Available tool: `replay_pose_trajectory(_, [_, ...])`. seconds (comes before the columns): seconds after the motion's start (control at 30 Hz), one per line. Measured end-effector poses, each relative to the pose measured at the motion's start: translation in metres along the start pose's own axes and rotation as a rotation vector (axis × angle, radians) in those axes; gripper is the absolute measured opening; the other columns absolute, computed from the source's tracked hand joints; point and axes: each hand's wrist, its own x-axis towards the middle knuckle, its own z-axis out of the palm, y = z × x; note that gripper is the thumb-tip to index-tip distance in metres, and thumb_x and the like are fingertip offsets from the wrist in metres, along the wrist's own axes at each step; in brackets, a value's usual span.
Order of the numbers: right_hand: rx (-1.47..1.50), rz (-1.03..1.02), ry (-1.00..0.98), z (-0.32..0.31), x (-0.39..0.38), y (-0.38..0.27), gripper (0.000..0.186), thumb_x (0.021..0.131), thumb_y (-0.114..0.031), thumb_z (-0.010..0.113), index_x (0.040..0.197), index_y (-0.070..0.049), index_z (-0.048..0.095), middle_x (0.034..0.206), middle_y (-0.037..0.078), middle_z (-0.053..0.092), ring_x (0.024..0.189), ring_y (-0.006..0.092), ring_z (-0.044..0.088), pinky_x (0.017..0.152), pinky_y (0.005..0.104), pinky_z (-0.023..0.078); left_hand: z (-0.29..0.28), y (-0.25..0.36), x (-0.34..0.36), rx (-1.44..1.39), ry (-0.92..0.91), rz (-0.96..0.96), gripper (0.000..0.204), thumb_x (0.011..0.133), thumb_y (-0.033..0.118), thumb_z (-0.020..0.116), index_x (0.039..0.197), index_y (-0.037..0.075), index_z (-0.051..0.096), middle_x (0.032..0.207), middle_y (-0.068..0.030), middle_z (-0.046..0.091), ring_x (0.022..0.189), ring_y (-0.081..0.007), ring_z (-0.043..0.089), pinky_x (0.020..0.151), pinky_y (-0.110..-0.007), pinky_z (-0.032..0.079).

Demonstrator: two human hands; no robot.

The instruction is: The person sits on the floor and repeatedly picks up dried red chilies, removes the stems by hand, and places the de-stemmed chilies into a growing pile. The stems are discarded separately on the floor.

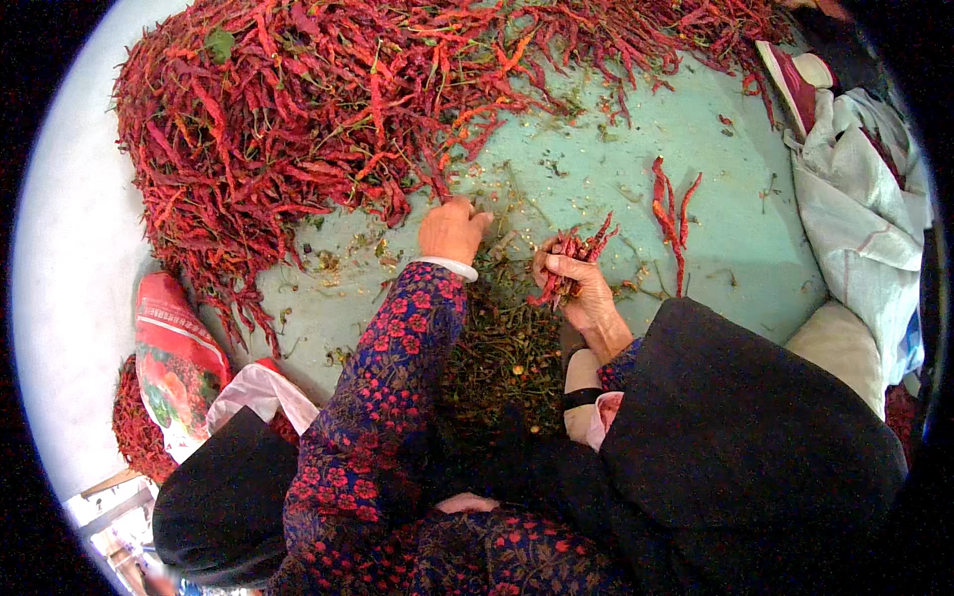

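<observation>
Head view | green floor [735, 238] (littered) | chilli heap [298, 109] | right hand [581, 288] grips chillies [571, 253]

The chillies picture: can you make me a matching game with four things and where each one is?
Things:
1. big chilli pile
2. left hand
3. right hand
4. heap of green stems

Places or states:
A. between the two forearms
B. holding a bunch of red chillies
C. spread across the top of the green floor
D. reaching to the pile's edge

Pairs: 1-C, 2-D, 3-B, 4-A
</observation>
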Motion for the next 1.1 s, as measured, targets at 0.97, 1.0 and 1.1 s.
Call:
replay_pose_trajectory(0.97, [-0.055,-0.130,0.037,0.015,-0.004,-0.002,0.020,0.068,-0.004,0.066,0.086,-0.003,0.057,0.080,0.003,0.059,0.069,0.0139,0.057,0.063,0.0277,0.046,-0.023,0.041,-0.043,-0.715,-0.264,0.289,0.011,0.076,0.015,0.062,0.078,0.004,0.060,0.065,-0.0010,0.054,0.050,-0.0065,0.048,0.041,-0.020,0.036])
replay_pose_trajectory(1.0, [-0.038,-0.142,0.027,0.014,-0.007,-0.007,0.021,0.069,-0.005,0.066,0.087,-0.003,0.057,0.080,0.003,0.059,0.069,0.0142,0.057,0.063,0.0280,0.046,-0.015,0.047,-0.044,-0.637,-0.183,0.452,0.012,0.076,0.015,0.062,0.078,0.004,0.060,0.067,-0.0013,0.055,0.051,-0.0068,0.049,0.042,-0.020,0.037])
replay_pose_trajectory(1.1, [0.014,-0.104,0.034,0.005,-0.002,-0.001,0.022,0.069,-0.005,0.066,0.088,-0.002,0.056,0.079,0.004,0.059,0.069,0.0145,0.057,0.063,0.0287,0.047,-0.009,0.049,-0.047,-0.481,-0.151,0.530,0.012,0.076,0.015,0.062,0.080,0.003,0.060,0.072,-0.0017,0.056,0.056,-0.0071,0.051,0.044,-0.020,0.039])
